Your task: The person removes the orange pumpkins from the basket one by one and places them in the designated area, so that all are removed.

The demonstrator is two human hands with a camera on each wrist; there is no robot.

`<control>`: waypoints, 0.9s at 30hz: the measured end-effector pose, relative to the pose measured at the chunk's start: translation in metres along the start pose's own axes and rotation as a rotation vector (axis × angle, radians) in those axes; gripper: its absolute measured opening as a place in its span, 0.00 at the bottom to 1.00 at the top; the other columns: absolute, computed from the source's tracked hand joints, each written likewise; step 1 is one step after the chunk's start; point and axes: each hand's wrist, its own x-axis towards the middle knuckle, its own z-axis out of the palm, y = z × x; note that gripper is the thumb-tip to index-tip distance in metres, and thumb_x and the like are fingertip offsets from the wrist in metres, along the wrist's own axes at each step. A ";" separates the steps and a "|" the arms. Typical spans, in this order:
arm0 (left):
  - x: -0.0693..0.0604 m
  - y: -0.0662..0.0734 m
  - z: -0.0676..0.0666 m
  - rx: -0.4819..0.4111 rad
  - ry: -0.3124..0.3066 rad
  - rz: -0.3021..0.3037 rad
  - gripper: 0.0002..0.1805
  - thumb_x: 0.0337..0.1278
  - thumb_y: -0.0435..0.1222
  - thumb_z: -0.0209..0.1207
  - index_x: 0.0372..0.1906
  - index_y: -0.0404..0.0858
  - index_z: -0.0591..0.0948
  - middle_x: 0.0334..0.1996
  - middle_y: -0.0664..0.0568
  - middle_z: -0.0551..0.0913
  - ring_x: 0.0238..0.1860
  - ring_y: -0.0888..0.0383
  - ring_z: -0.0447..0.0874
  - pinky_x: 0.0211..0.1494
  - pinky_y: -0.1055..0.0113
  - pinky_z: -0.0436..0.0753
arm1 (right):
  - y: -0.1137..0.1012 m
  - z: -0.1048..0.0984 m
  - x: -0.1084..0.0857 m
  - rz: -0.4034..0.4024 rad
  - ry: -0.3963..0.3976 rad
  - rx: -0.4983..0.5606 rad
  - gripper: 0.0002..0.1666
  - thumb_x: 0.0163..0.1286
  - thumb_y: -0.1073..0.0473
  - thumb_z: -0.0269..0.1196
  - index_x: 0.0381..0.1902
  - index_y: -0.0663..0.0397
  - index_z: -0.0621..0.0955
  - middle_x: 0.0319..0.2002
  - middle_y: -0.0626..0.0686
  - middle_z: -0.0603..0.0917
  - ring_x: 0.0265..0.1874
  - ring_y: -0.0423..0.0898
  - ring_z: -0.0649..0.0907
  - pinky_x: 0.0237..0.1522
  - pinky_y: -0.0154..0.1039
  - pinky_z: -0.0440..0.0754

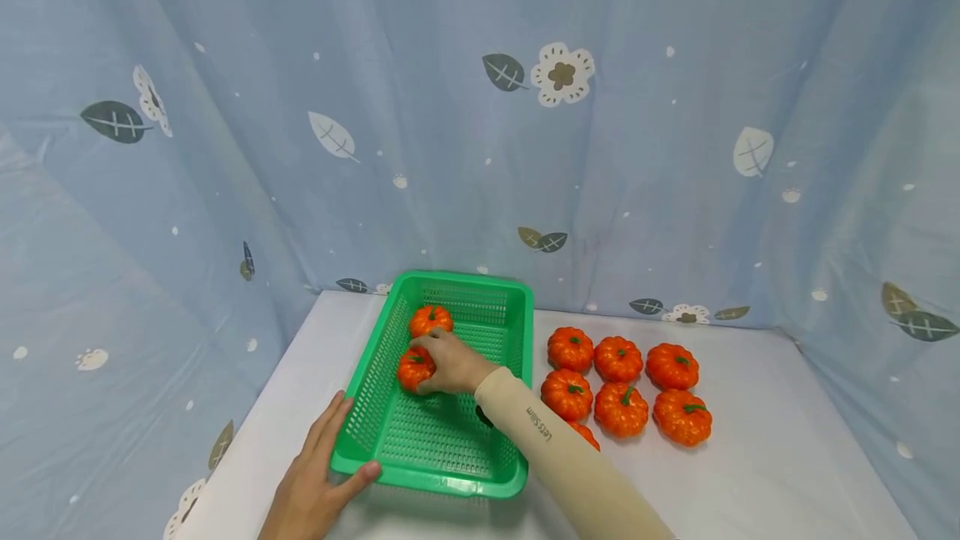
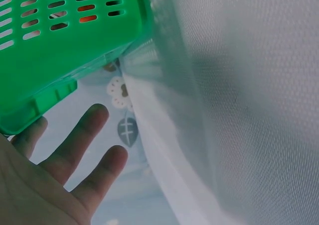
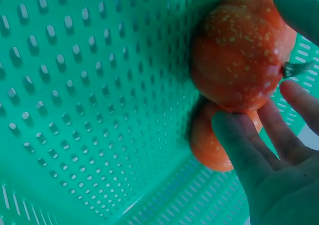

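A green plastic basket (image 1: 438,486) with slotted walls stands on the white table. Inside, near its left wall, one small orange pumpkin (image 1: 431,319) lies behind another pumpkin (image 1: 412,371). My right hand (image 1: 453,363) reaches into the basket and holds the nearer pumpkin, thumb on one side and fingers on the other; the right wrist view has this pumpkin (image 3: 241,50) close up, its green stem near a fingertip. At the basket's front left corner is my left hand (image 1: 311,473), fingers extended along the outer wall and thumb by the front rim. In the left wrist view its fingers (image 2: 82,137) are spread.
Right of the basket, several pumpkins (image 1: 621,409) stand in rows on the white table (image 1: 780,440). My right sleeve partly covers one nearer pumpkin (image 1: 585,435). A blue curtain (image 1: 450,190) printed with leaves and flowers hangs behind and along the sides.
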 end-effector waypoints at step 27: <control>-0.002 0.002 0.000 0.005 -0.002 -0.006 0.50 0.61 0.55 0.67 0.82 0.62 0.51 0.81 0.58 0.50 0.72 0.37 0.64 0.56 0.30 0.74 | -0.005 0.006 -0.005 0.013 -0.071 -0.022 0.45 0.57 0.57 0.79 0.70 0.49 0.71 0.64 0.51 0.74 0.58 0.45 0.78 0.57 0.37 0.78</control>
